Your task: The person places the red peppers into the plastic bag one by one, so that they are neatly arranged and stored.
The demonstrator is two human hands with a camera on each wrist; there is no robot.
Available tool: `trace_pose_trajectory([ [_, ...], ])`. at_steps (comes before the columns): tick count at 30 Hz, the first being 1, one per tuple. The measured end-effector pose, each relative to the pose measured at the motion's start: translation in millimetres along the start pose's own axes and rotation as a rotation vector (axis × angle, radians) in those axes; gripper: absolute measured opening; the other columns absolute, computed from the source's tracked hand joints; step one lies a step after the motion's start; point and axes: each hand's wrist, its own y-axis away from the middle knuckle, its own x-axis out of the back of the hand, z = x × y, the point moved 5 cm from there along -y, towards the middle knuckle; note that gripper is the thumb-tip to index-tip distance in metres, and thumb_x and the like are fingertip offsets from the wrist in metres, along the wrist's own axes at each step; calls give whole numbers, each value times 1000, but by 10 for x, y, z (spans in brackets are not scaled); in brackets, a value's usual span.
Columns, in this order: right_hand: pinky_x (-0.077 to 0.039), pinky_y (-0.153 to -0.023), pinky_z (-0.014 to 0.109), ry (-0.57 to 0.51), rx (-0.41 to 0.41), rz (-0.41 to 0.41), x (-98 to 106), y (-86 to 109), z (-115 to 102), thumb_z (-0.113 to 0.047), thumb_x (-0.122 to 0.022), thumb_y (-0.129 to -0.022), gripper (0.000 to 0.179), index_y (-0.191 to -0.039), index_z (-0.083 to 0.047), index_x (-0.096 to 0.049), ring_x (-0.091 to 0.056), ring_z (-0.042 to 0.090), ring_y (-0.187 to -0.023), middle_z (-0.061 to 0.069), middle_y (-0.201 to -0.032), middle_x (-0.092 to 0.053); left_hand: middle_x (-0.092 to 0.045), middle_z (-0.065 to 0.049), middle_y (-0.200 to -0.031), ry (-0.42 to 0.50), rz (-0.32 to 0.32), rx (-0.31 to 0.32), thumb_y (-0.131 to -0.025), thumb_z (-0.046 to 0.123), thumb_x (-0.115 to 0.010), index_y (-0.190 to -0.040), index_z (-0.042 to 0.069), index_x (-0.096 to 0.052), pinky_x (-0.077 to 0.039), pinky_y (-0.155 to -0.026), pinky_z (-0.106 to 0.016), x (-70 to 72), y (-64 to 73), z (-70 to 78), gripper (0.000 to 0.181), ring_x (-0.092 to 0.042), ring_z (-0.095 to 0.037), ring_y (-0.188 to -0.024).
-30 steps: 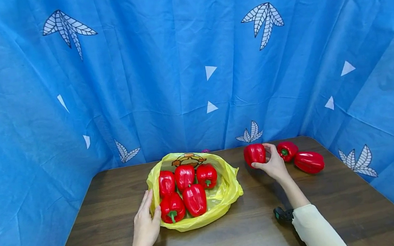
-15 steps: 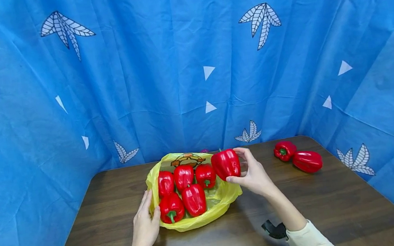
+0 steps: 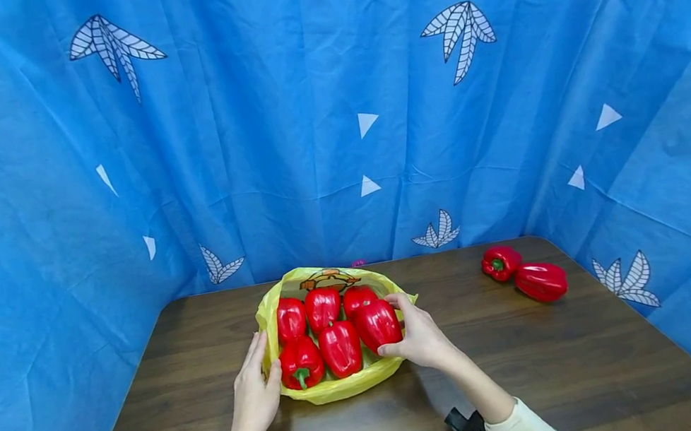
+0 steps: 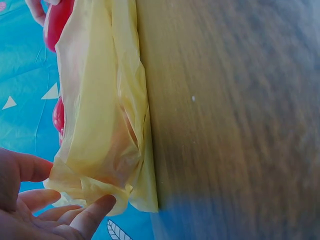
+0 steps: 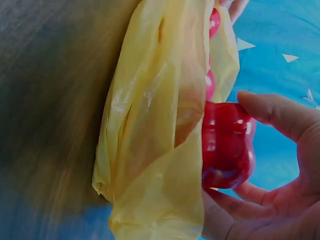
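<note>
Curled around a red bell pepper [image 3: 379, 327], my right hand [image 3: 422, 338] holds it within the right side of the yellow plastic bag [image 3: 352, 387]. In the right wrist view, the thumb lies along one side of that pepper [image 5: 229, 145], fingers on the other, and its lower part is hidden behind the bag wall. Several more red bell peppers [image 3: 340, 350] lie inside the bag. My left hand [image 3: 255, 389] rests against the bag's left side with fairly straight fingers. The left wrist view has its fingertips [image 4: 105, 202] touching the yellow plastic.
Two red bell peppers, one with its green stem showing [image 3: 501, 263] and one on its side [image 3: 541, 282], lie at the table's back right. The brown wooden table [image 3: 530, 372] meets a blue patterned curtain [image 3: 286, 144] behind and at both sides.
My right hand has carried a bell pepper leftward from the table's back right, over the bag's right rim and down into the bag. My left hand has stayed at the bag's left side.
</note>
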Motion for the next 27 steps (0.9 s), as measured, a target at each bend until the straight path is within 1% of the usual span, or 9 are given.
trace_pose_trajectory([
  [4, -60, -76, 45, 43, 5, -8, -57, -11, 33, -12, -88, -66, 81, -133, -10, -44, -57, 31, -111, 13, -127, -57, -27, -21, -159, -3, -8, 8, -96, 9, -53, -152, 1, -30, -29, -113, -60, -1, -4, -5, 61, -32, -43, -142],
  [10, -60, -77, 44, 67, -7, -20, -129, -9, 68, -14, -88, -68, 79, -133, -6, -44, -57, 32, -112, 15, -126, -58, -27, -20, -159, 6, -17, 17, -96, 9, -54, -153, 3, -30, -29, -113, -60, -8, -5, -11, 62, -32, -43, -142],
  [14, -60, -78, 46, 115, -23, -3, -141, 4, 83, -13, -87, -69, 75, -131, -3, -47, -57, 33, -111, 16, -124, -60, -27, -20, -159, 9, -19, 18, -95, 9, -54, -153, 3, -30, -29, -113, -60, -17, -8, -9, 62, -32, -43, -142],
  [20, -59, -79, 47, 173, 0, 5, -157, 2, 78, -16, -87, -71, 73, -131, 0, -49, -58, 33, -110, 17, -124, -60, -27, -20, -159, 5, -22, 19, -96, 9, -54, -153, 2, -29, -28, -114, -59, -22, -15, -7, 62, -31, -42, -143],
  [25, -59, -81, 46, 197, 30, 22, -75, 14, 32, -22, -85, -74, 71, -133, 0, -53, -56, 34, -115, 18, -129, -59, -26, -19, -160, 7, -25, 28, -96, 9, -53, -153, 3, -29, -27, -115, -58, -29, -21, -16, 61, -30, -41, -144],
  [27, -60, -80, 44, 192, 48, 49, 6, 13, 8, -23, -84, -75, 67, -132, 0, -56, -58, 34, -112, 18, -129, -60, -26, -19, -160, 6, -26, 29, -96, 9, -53, -153, 3, -30, -27, -115, -58, -28, -23, -18, 61, -30, -41, -144],
])
